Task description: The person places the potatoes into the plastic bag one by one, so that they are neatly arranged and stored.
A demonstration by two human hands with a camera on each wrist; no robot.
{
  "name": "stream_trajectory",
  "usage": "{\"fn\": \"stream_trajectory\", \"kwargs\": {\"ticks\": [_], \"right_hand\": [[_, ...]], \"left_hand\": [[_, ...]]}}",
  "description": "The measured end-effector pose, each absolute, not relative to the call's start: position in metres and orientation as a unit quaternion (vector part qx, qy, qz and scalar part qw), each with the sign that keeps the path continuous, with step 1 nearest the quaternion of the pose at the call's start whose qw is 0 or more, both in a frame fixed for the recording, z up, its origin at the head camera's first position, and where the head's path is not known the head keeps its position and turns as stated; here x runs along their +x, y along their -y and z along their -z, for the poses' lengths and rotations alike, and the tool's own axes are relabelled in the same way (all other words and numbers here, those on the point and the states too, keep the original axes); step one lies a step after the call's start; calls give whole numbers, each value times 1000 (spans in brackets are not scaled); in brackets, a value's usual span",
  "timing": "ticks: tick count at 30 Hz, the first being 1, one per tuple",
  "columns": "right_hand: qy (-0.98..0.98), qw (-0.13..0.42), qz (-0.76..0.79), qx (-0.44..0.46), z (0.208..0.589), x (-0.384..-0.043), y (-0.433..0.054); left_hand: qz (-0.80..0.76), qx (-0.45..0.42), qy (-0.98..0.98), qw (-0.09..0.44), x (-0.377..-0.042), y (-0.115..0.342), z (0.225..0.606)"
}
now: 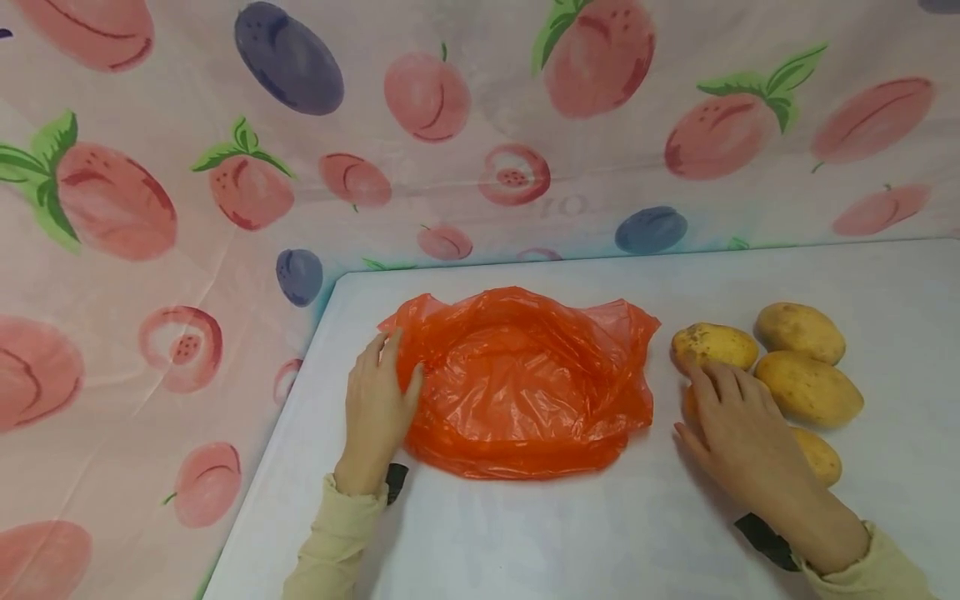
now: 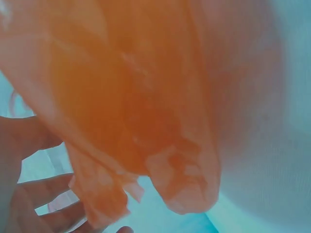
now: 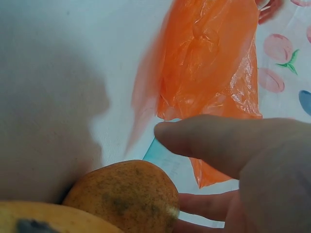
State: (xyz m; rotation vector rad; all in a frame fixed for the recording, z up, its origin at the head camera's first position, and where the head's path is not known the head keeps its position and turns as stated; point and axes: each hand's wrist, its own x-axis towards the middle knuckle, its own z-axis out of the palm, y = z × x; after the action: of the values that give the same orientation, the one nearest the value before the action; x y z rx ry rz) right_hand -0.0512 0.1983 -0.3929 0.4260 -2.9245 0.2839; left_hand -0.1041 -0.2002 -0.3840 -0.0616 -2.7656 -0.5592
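An orange plastic bag (image 1: 517,383) lies on the white table with its wide mouth open, facing up and toward me. My left hand (image 1: 377,408) rests against the bag's left edge, fingers loosely extended and thumb apart. Over at the right, my right hand (image 1: 750,442) reaches across a group of potatoes. Its fingertips touch or hover by the front-left potato (image 1: 716,343); exact contact is hard to tell. Another potato (image 1: 690,408) is mostly hidden under that hand. In the right wrist view the thumb stands clear of a brown-speckled potato (image 3: 126,194), with fingers behind it.
More potatoes sit close together at the right: one at the back (image 1: 801,332), one in the middle (image 1: 810,389), one near the wrist (image 1: 819,457). A fruit-printed cloth (image 1: 465,167) hangs behind and to the left of the white table (image 1: 525,542).
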Motion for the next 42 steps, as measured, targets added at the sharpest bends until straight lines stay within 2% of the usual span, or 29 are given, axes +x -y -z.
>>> {"fn": "stream_trajectory", "kwargs": {"ticks": [9, 16, 19, 38, 42], "right_hand": [[979, 101, -91, 152, 393, -52, -200], [961, 181, -107, 181, 396, -54, -200], [955, 199, -111, 189, 397, -54, -201], [968, 131, -107, 184, 390, -56, -205], [969, 131, -106, 183, 389, -55, -205]], "left_hand": [[208, 13, 971, 114, -109, 208, 386], [214, 30, 973, 83, -112, 210, 388], [218, 37, 973, 68, -113, 210, 389], [229, 48, 971, 36, -120, 215, 393], [234, 53, 970, 28, -119, 216, 393]]}}
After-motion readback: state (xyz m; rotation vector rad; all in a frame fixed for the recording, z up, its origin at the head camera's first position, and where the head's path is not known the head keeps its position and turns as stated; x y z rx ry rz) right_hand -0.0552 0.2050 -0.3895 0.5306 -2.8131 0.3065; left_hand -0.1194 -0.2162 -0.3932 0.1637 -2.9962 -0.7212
